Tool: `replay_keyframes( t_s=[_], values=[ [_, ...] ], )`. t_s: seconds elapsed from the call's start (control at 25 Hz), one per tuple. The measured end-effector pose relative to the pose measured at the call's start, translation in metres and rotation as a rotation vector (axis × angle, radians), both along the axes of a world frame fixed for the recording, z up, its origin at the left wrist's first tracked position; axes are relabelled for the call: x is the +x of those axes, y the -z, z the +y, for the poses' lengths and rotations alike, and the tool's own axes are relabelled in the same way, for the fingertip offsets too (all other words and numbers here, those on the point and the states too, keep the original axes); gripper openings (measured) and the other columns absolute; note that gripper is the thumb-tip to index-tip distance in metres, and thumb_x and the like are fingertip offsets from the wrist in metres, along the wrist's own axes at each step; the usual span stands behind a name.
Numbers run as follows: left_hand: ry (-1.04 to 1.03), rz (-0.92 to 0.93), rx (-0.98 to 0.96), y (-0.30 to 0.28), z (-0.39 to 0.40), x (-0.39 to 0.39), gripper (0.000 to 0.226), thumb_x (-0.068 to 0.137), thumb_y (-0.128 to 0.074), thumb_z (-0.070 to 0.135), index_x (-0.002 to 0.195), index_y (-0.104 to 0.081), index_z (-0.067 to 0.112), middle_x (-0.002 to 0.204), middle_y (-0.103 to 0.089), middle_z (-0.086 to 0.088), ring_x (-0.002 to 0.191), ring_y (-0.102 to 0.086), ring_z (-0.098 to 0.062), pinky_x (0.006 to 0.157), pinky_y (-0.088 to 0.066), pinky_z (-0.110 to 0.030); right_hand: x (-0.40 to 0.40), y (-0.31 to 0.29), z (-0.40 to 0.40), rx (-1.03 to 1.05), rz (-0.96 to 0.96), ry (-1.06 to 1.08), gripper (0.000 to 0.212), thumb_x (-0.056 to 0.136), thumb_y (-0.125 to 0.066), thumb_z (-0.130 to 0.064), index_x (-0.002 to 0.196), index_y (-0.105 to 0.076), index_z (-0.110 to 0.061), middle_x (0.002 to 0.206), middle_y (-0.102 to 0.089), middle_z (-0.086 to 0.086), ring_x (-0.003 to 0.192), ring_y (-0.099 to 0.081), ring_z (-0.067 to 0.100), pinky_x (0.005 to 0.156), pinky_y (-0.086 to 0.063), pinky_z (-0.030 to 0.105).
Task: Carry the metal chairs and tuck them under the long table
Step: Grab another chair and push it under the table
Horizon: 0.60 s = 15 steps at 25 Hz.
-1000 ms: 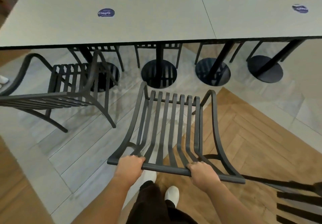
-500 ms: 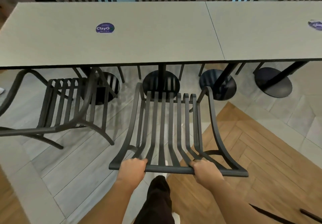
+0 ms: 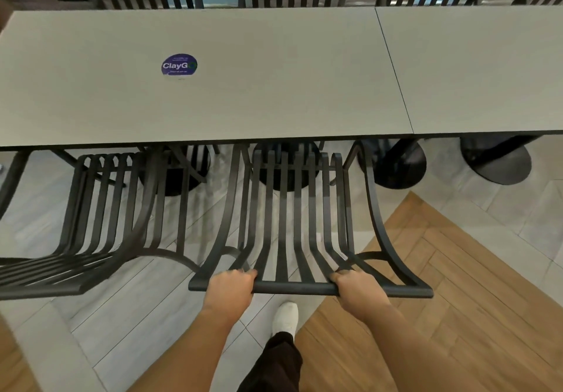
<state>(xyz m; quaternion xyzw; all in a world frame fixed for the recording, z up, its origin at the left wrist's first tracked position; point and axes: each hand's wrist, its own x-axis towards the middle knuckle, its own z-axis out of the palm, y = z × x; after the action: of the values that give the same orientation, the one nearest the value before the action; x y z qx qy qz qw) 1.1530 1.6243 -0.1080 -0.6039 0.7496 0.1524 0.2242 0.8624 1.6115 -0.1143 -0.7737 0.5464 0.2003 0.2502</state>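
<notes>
A long table (image 3: 243,86) with a pale grey top fills the upper half of the view, made of two slabs butted together, with a round purple sticker (image 3: 179,64) on the left slab. Half a second ago the table edge sat further from the person and the whole seat of the chair being carried was in the open; now the table looms larger and the front of that metal chair (image 3: 292,224) has slid just beneath the near edge of the table — a sign the tucking is well under way, though most of the seat is not yet under the table. The chair is dark, matt metal, built of narrow curved slats that run from the seat up into the backrest, with swept arms on either side and a straight top rail nearest the person. The left hand (image 3: 228,289) is clenched around that rail near its left end, and the right hand (image 3: 359,289) grasps the same rail towards its right end, fingers curled over the bar. To the left of the held chair stands a second matching chair (image 3: 100,208), its front also at the table edge. Below the rail, one white shoe (image 3: 285,317) steps forward on grey tile beside wood flooring.
</notes>
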Motion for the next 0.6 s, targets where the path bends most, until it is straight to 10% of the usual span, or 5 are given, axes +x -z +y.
replay_keyframes(
  t_s=[0.6],
  values=[
    [-0.039, -0.019, 0.013, -0.002, -0.093, 0.008, 0.030, 0.105, -0.049, 0.031, 0.134, -0.056, 0.033, 0.100, -0.071, 0.004, 0.090, -0.068, -0.019, 0.073, -0.052, -0.031, 0.010, 0.006, -0.097, -0.022, -0.006, -0.006, 0.022, 0.104, -0.050, -0.020, 0.122, -0.062, -0.021, 0.108, -0.068, 0.000, 0.094, -0.067, 0.021, 0.087, -0.058, 0.036]
  ],
)
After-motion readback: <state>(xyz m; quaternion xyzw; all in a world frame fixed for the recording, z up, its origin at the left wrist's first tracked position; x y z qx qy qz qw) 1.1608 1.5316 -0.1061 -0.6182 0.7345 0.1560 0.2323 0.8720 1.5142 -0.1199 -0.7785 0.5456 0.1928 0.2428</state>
